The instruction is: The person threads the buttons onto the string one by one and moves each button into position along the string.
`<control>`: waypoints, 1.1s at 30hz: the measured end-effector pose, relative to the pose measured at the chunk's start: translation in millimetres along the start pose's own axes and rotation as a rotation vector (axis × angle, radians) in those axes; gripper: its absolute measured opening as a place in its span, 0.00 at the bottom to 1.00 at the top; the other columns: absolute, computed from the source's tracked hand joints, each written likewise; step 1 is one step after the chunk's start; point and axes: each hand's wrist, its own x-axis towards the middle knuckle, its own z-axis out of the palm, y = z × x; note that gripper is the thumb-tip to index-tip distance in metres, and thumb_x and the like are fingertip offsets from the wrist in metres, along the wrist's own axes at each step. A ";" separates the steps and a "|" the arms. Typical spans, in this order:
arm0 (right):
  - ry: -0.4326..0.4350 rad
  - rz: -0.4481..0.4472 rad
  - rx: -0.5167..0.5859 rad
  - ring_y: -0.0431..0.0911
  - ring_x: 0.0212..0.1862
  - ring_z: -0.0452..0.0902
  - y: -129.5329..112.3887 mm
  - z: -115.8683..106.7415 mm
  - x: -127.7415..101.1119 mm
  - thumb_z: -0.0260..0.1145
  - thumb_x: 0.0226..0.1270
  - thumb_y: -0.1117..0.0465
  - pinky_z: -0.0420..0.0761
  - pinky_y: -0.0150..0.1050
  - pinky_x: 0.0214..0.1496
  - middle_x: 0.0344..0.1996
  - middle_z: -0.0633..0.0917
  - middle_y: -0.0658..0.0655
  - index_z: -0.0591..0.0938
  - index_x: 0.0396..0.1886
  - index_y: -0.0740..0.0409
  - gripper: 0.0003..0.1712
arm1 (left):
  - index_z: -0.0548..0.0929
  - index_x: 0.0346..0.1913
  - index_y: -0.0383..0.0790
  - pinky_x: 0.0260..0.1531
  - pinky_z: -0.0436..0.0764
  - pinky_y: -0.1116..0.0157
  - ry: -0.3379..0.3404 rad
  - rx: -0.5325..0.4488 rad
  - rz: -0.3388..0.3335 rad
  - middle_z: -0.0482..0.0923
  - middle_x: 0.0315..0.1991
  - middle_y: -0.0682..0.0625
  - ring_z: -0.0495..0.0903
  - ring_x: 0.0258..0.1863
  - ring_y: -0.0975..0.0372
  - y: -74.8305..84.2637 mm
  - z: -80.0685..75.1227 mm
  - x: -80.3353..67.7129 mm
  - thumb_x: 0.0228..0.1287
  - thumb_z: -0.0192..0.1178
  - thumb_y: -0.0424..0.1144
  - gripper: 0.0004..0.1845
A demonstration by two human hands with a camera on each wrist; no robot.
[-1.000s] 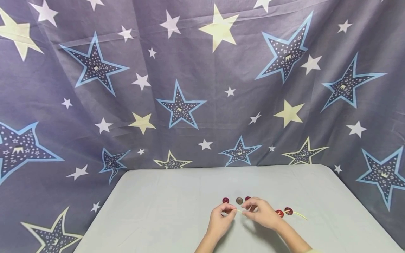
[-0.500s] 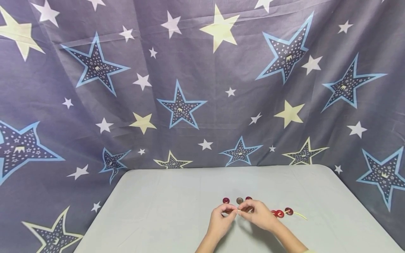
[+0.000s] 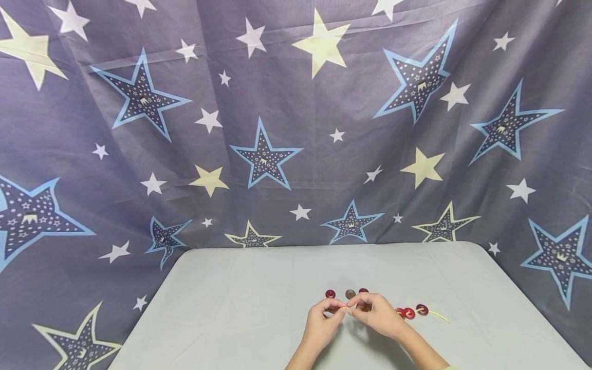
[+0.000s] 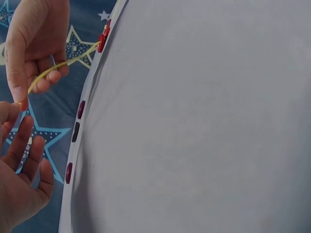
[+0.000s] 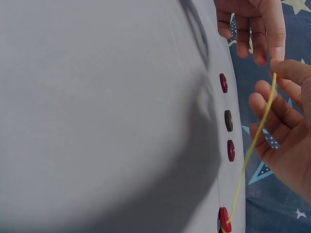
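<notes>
Where the left hand (image 3: 324, 322) met the right hand (image 3: 375, 313), the fingertips hid whatever they pinched. The third loose button (image 3: 363, 291) sat half behind the right hand. Both forearms ran off the bottom edge.

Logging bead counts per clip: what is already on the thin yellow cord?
Red disc beads sit on the thin yellow cord beyond the right hand, about three. Whether a bead sits at the pinched end, against the left hand, is hidden by fingertips.
</notes>
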 end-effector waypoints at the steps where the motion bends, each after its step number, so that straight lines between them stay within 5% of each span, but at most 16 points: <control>1: 0.001 0.000 -0.001 0.33 0.23 0.68 0.4 -0.1 0.1 0.66 0.59 0.63 0.71 0.28 0.26 0.22 0.79 0.56 0.82 0.34 0.64 0.07 | 0.85 0.31 0.44 0.28 0.71 0.75 0.000 0.004 0.001 0.82 0.30 0.53 0.74 0.29 0.73 -0.4 -0.1 0.0 0.52 0.67 0.41 0.05; 13: 0.012 0.010 -0.021 0.32 0.22 0.65 4.7 -1.5 1.3 0.65 0.60 0.65 0.68 0.28 0.25 0.19 0.75 0.51 0.83 0.33 0.63 0.05 | 0.85 0.31 0.44 0.29 0.71 0.75 -0.006 0.027 0.005 0.82 0.27 0.54 0.74 0.28 0.74 -1.9 -1.1 1.2 0.53 0.66 0.39 0.04; 18: 0.042 0.019 -0.015 0.32 0.22 0.65 28.5 1.6 5.9 0.66 0.59 0.61 0.69 0.28 0.25 0.19 0.75 0.49 0.84 0.33 0.58 0.05 | 0.85 0.31 0.44 0.29 0.71 0.75 -0.010 0.027 0.006 0.82 0.27 0.53 0.74 0.28 0.74 -0.3 -2.1 0.6 0.53 0.66 0.39 0.04; 24: 0.049 0.018 -0.002 0.33 0.22 0.67 8.3 -3.1 0.6 0.66 0.59 0.65 0.70 0.28 0.25 0.20 0.76 0.53 0.83 0.33 0.63 0.06 | 0.84 0.32 0.42 0.32 0.74 0.74 -0.013 0.024 0.027 0.83 0.29 0.51 0.75 0.28 0.73 -1.4 -5.3 1.7 0.53 0.66 0.38 0.04; 33: 0.060 0.031 0.003 0.33 0.22 0.66 -0.5 -5.3 -1.5 0.65 0.58 0.67 0.69 0.28 0.25 0.19 0.76 0.53 0.83 0.33 0.66 0.05 | 0.83 0.33 0.45 0.34 0.75 0.73 0.040 0.210 0.022 0.82 0.32 0.55 0.74 0.30 0.70 -7.5 -14.5 9.2 0.53 0.66 0.39 0.04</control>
